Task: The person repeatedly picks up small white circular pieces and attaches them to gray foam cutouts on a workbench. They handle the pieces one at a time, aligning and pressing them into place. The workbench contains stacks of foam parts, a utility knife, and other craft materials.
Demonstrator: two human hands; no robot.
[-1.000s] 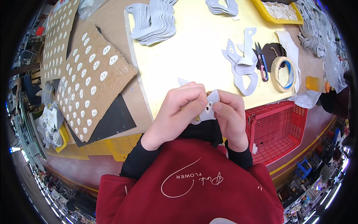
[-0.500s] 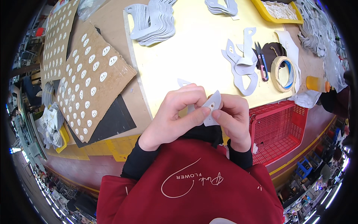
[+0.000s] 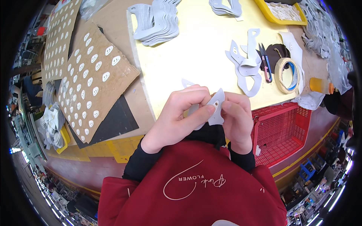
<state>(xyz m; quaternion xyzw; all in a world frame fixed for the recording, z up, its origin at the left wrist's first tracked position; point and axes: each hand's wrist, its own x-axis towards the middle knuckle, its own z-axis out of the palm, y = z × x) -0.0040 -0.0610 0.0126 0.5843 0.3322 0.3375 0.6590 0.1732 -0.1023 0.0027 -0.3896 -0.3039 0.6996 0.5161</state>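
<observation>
In front of my chest, both hands hold a thin light-grey shoe upper piece (image 3: 215, 117) with its pointed end up. Around the hole near its tip there is a small pale patch. My left hand (image 3: 177, 116) pinches it from the left, with the thumb lying just below that hole. From the right, my right hand (image 3: 238, 115) grips its edge between thumb and bent fingers. More of the grey piece shows behind my left fingers; the rest is hidden. Several loose grey upper pieces (image 3: 249, 84) lie overlapping on the yellow sheet (image 3: 196, 49) to the right.
Boards (image 3: 98, 77) dotted with white oval patches lie at left. Grey pieces are stacked (image 3: 158, 32) at the back. Thread snips (image 3: 266, 67), a tape roll (image 3: 279, 77) and an amber bottle (image 3: 318, 86) sit right. A yellow tray (image 3: 264, 13) stands far right, a red basket (image 3: 281, 109) below the table edge.
The grey piece has turned slightly more upright. My right thumb has drawn back from its face to its right edge. The left hand has hardly moved.
</observation>
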